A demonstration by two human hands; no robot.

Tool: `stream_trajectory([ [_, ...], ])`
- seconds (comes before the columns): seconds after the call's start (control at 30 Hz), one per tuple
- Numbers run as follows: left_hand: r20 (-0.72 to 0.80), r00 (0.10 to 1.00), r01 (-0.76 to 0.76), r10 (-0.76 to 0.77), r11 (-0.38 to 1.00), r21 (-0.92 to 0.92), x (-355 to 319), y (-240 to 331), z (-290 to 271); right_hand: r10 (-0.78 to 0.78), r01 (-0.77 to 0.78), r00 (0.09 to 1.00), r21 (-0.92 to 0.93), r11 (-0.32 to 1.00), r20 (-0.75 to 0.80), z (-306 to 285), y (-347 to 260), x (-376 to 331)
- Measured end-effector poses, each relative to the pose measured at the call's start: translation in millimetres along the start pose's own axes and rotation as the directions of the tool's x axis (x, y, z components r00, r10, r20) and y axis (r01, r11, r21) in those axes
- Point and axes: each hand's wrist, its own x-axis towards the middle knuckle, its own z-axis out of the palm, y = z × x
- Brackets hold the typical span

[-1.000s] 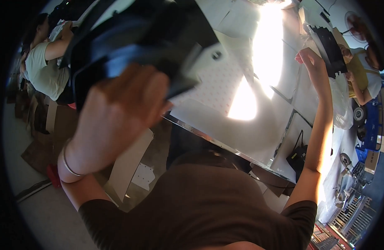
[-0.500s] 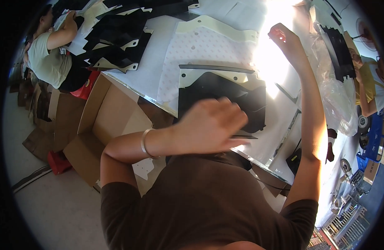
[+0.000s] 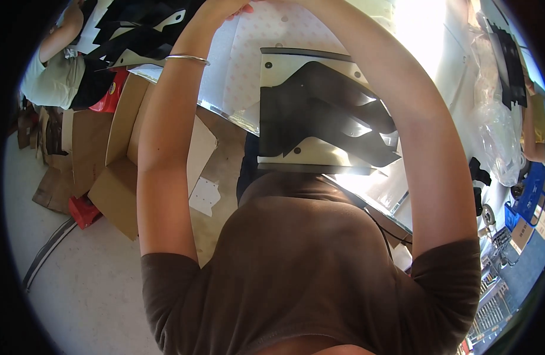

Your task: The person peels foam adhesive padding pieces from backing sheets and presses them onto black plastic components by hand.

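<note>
Both my arms reach forward to the far edge of the head view. My left hand is cut off by the top edge, with a few reddish fingertips showing. What it touches, if anything, is hidden. My right forearm arches in from the right, and its hand lies beyond the top edge. Between my arms, close to my body, rests a flat black-and-white panel with dark strips along its far and near edges and small round holes. Beyond it lies a pale sheet with a faint pink pattern.
Dark cut panels are piled at the far left of the table. Open cardboard boxes stand on the floor to the left, near a red object. Clear plastic wrap hangs on the right. Other people are at both sides.
My left hand has moved from above the panel to the far top edge. My right hand has gone forward out of view. The panel appears nearer and less covered, and the view has shifted.
</note>
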Motion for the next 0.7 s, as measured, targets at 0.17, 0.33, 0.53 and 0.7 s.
stream_trajectory([
  [0.17,-0.460,0.699,-0.309,0.547,0.812,0.495,-17,1,46,-0.120,0.101,0.990,-0.210,0.973,-0.079,13,19,9],
  [0.33,-0.339,0.704,-0.443,0.625,0.759,0.478,-66,0,50,-0.329,0.317,0.944,-0.235,0.919,-0.016,7,-10,12],
  [0.53,-0.260,0.691,-0.393,0.674,0.653,0.648,-81,7,48,-0.256,0.220,0.957,-0.235,0.947,-0.137,1,-10,1],
  [0.7,-0.210,0.492,-0.388,0.845,0.428,0.816,-70,-1,47,0.211,-0.202,0.977,0.499,0.843,0.039,-32,19,4],
])
